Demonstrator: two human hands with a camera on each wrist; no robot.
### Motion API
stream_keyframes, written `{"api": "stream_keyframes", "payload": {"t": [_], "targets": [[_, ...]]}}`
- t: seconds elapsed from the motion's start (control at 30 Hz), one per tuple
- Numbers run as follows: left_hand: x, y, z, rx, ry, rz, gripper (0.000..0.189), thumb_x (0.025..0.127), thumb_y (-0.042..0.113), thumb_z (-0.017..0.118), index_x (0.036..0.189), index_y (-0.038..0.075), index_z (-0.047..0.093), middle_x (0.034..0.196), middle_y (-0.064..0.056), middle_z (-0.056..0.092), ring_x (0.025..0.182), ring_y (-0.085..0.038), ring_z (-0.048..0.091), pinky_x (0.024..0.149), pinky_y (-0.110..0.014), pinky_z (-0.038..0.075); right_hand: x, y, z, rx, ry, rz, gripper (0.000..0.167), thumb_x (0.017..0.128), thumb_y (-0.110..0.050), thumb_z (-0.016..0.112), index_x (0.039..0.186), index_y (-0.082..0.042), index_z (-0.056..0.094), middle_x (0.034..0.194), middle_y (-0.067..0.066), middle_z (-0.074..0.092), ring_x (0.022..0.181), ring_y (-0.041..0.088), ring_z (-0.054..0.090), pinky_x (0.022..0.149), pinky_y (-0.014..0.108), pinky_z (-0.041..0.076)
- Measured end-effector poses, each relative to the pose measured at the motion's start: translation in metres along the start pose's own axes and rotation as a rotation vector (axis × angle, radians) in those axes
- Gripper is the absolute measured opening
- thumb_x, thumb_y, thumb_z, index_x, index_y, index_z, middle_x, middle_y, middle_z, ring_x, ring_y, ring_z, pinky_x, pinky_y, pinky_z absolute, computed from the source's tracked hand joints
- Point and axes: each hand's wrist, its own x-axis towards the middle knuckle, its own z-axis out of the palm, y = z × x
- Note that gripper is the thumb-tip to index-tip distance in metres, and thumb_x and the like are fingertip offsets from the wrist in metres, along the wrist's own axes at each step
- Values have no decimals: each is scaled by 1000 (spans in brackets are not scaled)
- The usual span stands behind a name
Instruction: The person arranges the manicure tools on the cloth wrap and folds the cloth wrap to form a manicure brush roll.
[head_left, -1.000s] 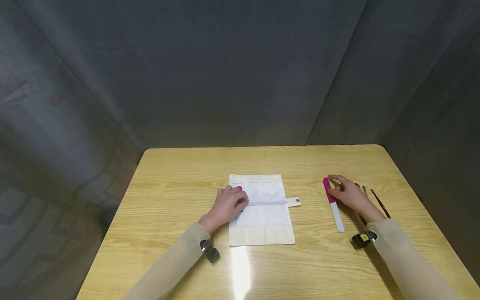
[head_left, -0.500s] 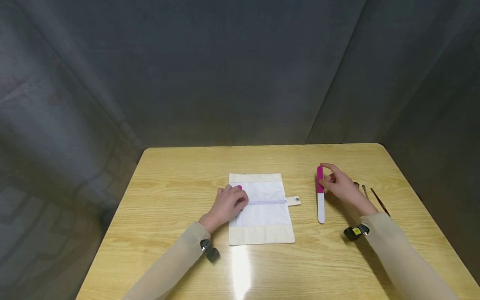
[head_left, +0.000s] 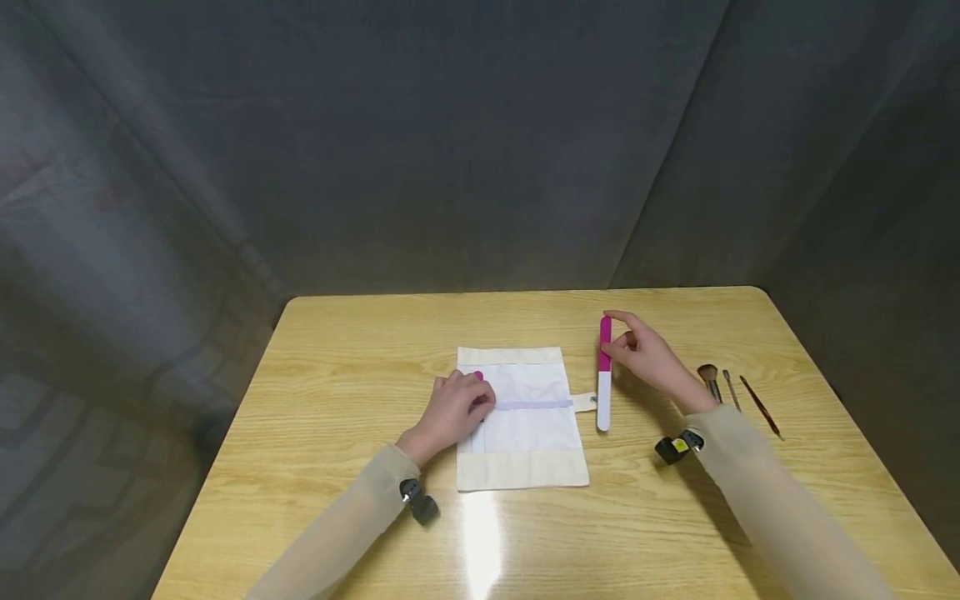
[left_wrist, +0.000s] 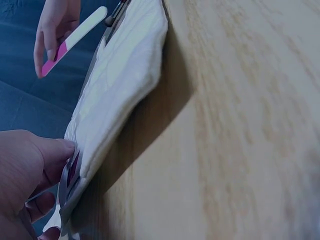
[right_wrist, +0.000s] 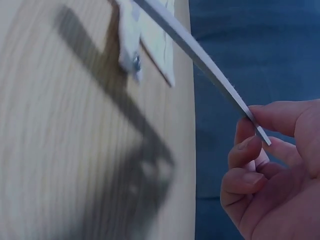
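Note:
A white fabric roll-up case (head_left: 528, 429) lies unfolded at mid-table, a pale elastic band across it and a snap tab (head_left: 583, 402) at its right side. My left hand (head_left: 452, 410) is at the case's left part, thumb and fingers pinching the band, as the left wrist view (left_wrist: 30, 175) shows from close by. A pink rounded tip (head_left: 478, 376) peeks out beyond its fingers; the rest is hidden. With thumb and fingers, my right hand (head_left: 647, 357) pinches a pink-and-white nail file (head_left: 604, 392) by its pink end. The file hangs over the tab, raised off the table.
On the right of the wooden table (head_left: 360, 358) lie a dark-bristled makeup brush (head_left: 709, 377), a thin short tool (head_left: 731, 389) and a slim brown stick-like tool (head_left: 761, 407). Grey curtains (head_left: 465, 150) hang around the table.
My right hand has lifted the nail file off the table and carried it left to the snap tab, turning it upright in view. The brush is now uncovered. The left hand stays put.

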Motion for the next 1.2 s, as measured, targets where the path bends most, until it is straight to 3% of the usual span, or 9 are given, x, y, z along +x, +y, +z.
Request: {"api": "stream_keyframes", "payload": {"t": [0.27, 0.63, 1.2], "targets": [[0, 0, 0, 0, 1, -5, 9, 93, 23, 69, 86, 26, 65, 84, 14, 55, 82, -12, 44, 77, -37, 32, 16, -16, 17, 6, 7, -19, 60, 98, -12, 62, 150, -6, 34, 89, 15, 63, 64, 23, 49, 53, 30, 41], [-1, 0, -2, 27, 1, -5, 9, 96, 25, 66, 88, 27, 63, 88, 13, 58, 84, -13, 45, 82, -43, 33, 35, -34, 40, 77, 41, -72, 58, 98, -12, 61, 149, -6, 34, 89, 15, 63, 64, 18, 48, 52, 28, 39], [-1, 2, -2, 29, -18, -20, 10, 96, 24, 65, 87, 27, 61, 87, 12, 56, 87, -15, 45, 84, -46, 31, 61, -48, 78, 198, 81, -95, 58, 98, -12, 61, 149, -9, 34, 87, 13, 63, 70, 28, 55, 57, 28, 42]]}}
